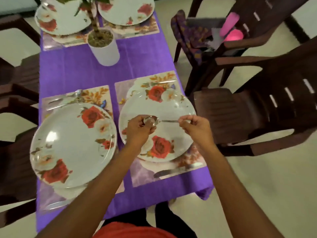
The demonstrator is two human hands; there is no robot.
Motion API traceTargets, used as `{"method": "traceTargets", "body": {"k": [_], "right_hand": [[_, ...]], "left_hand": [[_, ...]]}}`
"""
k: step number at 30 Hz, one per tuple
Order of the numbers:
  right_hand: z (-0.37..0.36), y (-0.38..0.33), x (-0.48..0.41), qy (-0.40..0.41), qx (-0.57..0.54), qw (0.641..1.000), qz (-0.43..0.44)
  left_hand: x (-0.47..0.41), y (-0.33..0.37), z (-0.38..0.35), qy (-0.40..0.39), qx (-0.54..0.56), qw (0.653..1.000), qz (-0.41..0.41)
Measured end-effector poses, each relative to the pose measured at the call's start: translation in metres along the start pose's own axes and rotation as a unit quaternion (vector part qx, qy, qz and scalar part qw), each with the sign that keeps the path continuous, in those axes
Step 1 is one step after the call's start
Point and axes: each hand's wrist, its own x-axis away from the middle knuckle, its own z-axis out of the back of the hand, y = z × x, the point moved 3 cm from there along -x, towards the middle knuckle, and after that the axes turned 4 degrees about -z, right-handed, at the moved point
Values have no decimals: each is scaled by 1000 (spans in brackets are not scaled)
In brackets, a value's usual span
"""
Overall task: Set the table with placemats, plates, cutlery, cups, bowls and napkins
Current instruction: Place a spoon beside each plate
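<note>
A metal spoon (pixel 160 120) is held level above the near right rose-patterned plate (pixel 178 109). My left hand (pixel 139 130) cups its bowl end and my right hand (pixel 195 128) pinches the tip of its handle. That plate rests on a floral placemat (pixel 147 176), where a knife (pixel 173 171) lies along the near edge. The near left plate (pixel 72 145) sits on its own placemat (pixel 51 200), with a spoon and fork (pixel 72 97) beyond it. Two more plates (pixel 126 10) on placemats stand at the far end.
A potted plant in a white pot (pixel 105 47) stands mid-table on the purple cloth (pixel 80 71). Dark brown plastic chairs (pixel 257 117) flank both sides. The far right chair carries patterned fabric and pink items (pixel 231 30). The table's near edge is by my body.
</note>
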Motion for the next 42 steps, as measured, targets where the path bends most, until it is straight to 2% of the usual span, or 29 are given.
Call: {"method": "traceTargets", "body": {"k": [4, 8, 14, 17, 21, 26, 35, 38, 40, 42], "right_hand": [[21, -35, -59, 1, 41, 998, 41], [8, -67, -133, 7, 84, 994, 73], [-35, -79, -224, -32, 187, 975, 116], [-48, -73, -247, -32, 215, 967, 130], [-55, -66, -263, -21, 263, 952, 158], [-56, -64, -272, -18, 255, 952, 170], [-53, -69, -272, -59, 258, 951, 160], [-38, -70, -273, -70, 244, 953, 167], [-16, -66, -271, -69, 219, 961, 154], [14, -58, -266, -78, 191, 966, 159]], "left_hand": [[-44, 17, -23, -9, -116, 992, -50], [-115, 39, -34, -7, -177, 979, -98], [-214, 46, -16, 35, -242, 961, -131], [-240, 35, -5, 37, -268, 956, -115], [-250, 22, 2, 37, -309, 945, -101], [-251, 23, -1, 50, -334, 935, -113], [-249, 34, 2, 19, -356, 927, -119], [-245, 37, 12, 84, -343, 928, -117], [-233, 39, 15, 143, -357, 914, -132], [-212, 43, 3, 179, -373, 892, -181]]}}
